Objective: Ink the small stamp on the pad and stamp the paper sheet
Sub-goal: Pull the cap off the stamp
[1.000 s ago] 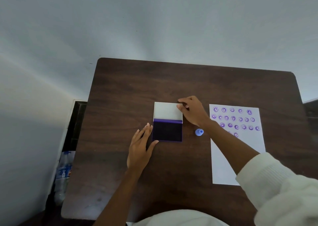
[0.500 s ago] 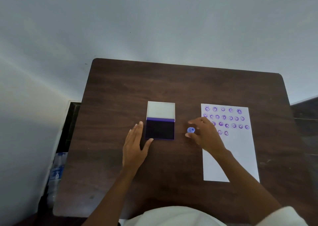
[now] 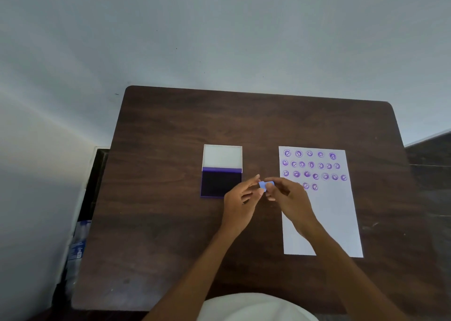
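Note:
The small blue stamp (image 3: 263, 185) is lifted off the table, pinched by the fingertips of my right hand (image 3: 288, 196). My left hand (image 3: 240, 201) meets it from the left, fingertips touching the stamp's left side. Just left of both hands lies the open ink pad (image 3: 220, 183), its dark purple pad exposed and its white lid (image 3: 222, 156) folded back. The white paper sheet (image 3: 324, 213) lies to the right, its top part covered with several rows of round purple prints. My right wrist covers part of the sheet's left edge.
The dark wooden table (image 3: 170, 223) stands against a pale wall. A plastic water bottle (image 3: 78, 247) stands on the floor off the table's left edge. My white clothing shows at the bottom.
My right hand has picked the stamp up from the table. My left hand has left the ink pad's side and moved right to meet the stamp.

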